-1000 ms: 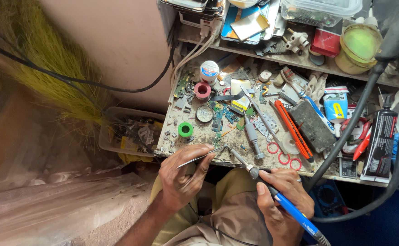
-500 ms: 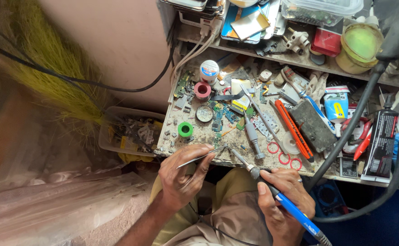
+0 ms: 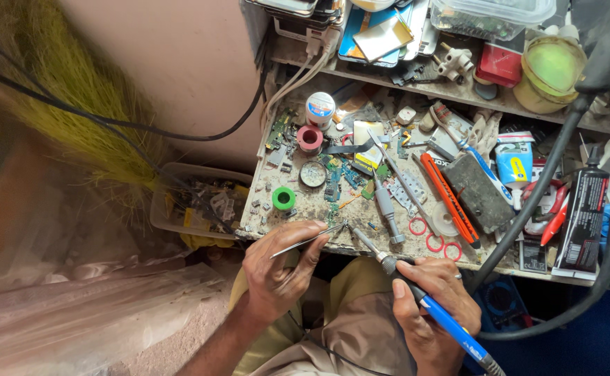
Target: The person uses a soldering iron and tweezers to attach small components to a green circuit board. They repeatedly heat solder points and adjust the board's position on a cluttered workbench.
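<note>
1. The tweezers [image 3: 307, 241] and the soldering iron [image 3: 416, 296] meet tip to tip at the front edge of the workbench [image 3: 361, 240], just where they stood half a second and a full second ago; nothing between them has shifted, so the work at that spot looks like a held, steady contact rather than a move.
2. The left hand [image 3: 277, 275] pinches the tweezers between thumb and fingers, closed on them as before.
3. The right hand [image 3: 434, 306] is wrapped around the iron's blue handle, grip unchanged.
4. What the tips touch is too small to tell.
5. Just behind them lie a grey screwdriver [image 3: 386, 212], a green tape roll [image 3: 283, 198] and red rubber rings [image 3: 434, 240].
6. Farther right sit an orange utility knife [image 3: 448, 195] and a black tube [image 3: 583, 219]; a thick black cable [image 3: 549, 181] crosses the bench.
</note>
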